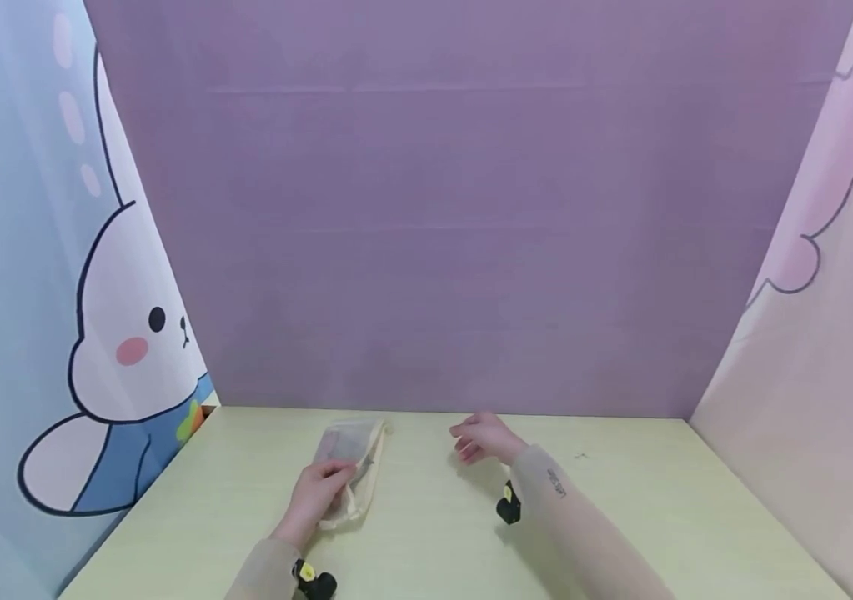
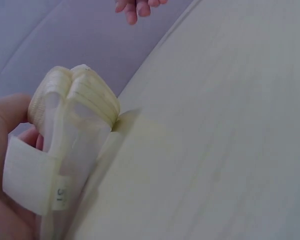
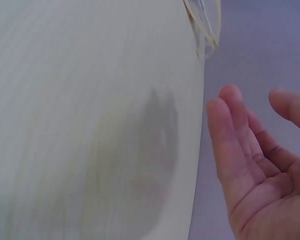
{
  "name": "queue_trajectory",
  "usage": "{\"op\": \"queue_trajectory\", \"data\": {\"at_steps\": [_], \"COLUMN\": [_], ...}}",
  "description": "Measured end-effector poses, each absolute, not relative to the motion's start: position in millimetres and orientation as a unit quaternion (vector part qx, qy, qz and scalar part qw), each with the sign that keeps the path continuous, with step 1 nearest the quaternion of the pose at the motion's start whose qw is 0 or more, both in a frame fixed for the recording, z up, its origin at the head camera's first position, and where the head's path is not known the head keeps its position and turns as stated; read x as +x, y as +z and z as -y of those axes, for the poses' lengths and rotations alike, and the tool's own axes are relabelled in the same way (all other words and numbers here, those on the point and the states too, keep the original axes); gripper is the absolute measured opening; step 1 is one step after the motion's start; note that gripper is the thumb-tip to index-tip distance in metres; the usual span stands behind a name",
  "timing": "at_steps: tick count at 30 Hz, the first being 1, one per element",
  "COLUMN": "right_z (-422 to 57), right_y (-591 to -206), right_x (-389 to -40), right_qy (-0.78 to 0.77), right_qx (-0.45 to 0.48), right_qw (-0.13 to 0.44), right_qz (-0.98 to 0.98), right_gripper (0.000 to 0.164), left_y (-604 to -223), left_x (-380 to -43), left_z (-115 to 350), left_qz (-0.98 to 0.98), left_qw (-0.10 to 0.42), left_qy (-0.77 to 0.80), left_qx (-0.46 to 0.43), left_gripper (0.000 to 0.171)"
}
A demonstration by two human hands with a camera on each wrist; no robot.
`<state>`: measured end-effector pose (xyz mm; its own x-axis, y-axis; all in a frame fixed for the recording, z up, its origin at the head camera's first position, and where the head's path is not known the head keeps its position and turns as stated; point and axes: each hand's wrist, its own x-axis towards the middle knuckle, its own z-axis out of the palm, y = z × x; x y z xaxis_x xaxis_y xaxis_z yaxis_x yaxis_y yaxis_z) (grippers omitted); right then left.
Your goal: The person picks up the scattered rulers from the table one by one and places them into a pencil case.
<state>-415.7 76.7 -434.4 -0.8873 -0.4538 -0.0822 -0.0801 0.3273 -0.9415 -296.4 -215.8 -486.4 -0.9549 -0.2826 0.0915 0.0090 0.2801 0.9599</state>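
Observation:
A see-through pouch with cream trim lies toward the left of the tabletop. My left hand grips its near side, thumb and fingers at the cream edge. Up close in the left wrist view, the pouch shows a cream zipper band along its top, a white side tab and a small printed label. Something faintly pinkish shows through its clear panel in the head view. To the right of the pouch, my right hand hovers over the table with nothing in it, fingers loosely bent and thumb apart in the right wrist view.
The pale wood-grain table runs back to a purple panel. A curtain with a cartoon rabbit hangs on the left, a pink and cream one on the right. Each wrist carries a small black camera.

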Motion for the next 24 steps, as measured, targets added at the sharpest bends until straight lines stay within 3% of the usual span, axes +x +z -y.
{"op": "queue_trajectory", "data": {"at_steps": [8,13,24], "right_z": [-109.1,-120.2,-130.1], "right_y": [-430.6,-437.7,-458.8], "right_x": [-417.8,-421.1,-419.9], "right_qy": [-0.440,-0.376,-0.222], "right_qx": [-0.167,-0.187,-0.173], "right_qw": [0.046,-0.011,0.039], "right_qz": [-0.881,-0.908,-0.959], "right_gripper": [0.033,0.046,0.092], "left_y": [-482.0,-476.2,-450.3], "left_x": [-301.5,-307.1,-309.5], "left_z": [221.2,225.6,226.8], "left_qz": [0.834,0.870,0.921], "left_qw": [0.095,0.073,0.054], "left_qy": [-0.538,-0.483,-0.386], "left_qx": [0.078,0.069,0.013], "left_gripper": [0.028,0.041,0.025]}}
